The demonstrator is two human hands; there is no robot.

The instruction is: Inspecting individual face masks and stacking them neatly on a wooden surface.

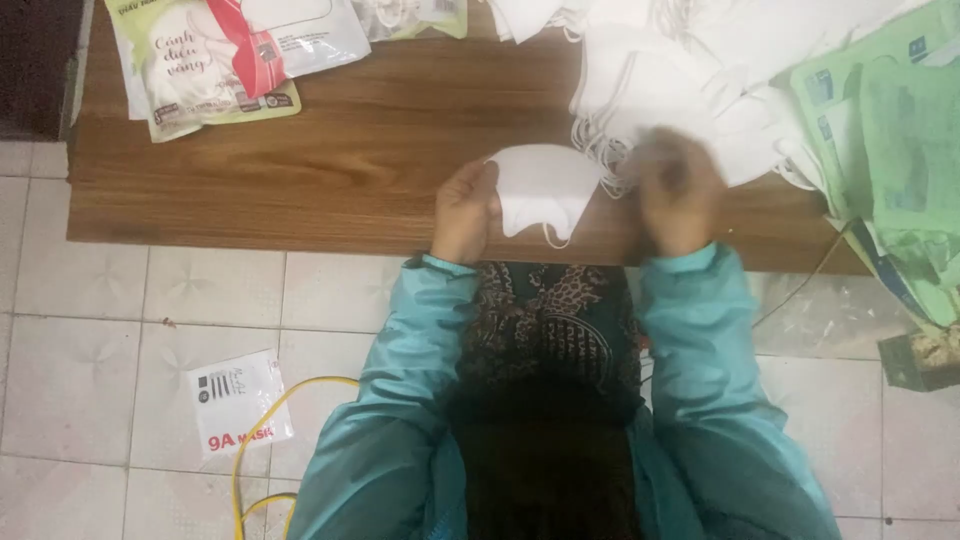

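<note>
My left hand (464,212) grips the left edge of a folded white face mask (542,186), held just above the near edge of the wooden table (330,150). An ear loop hangs from the mask's lower side. My right hand (682,190) is blurred with motion, to the right of the mask and at the edge of a heap of white masks (665,70). Whether it holds anything cannot be made out. Both arms are in teal sleeves.
Printed plastic packages (215,55) lie at the table's far left. A stack of green packets (890,150) covers the right end. On the tiled floor lie a white mask packet (238,400) and a yellow cable (262,430).
</note>
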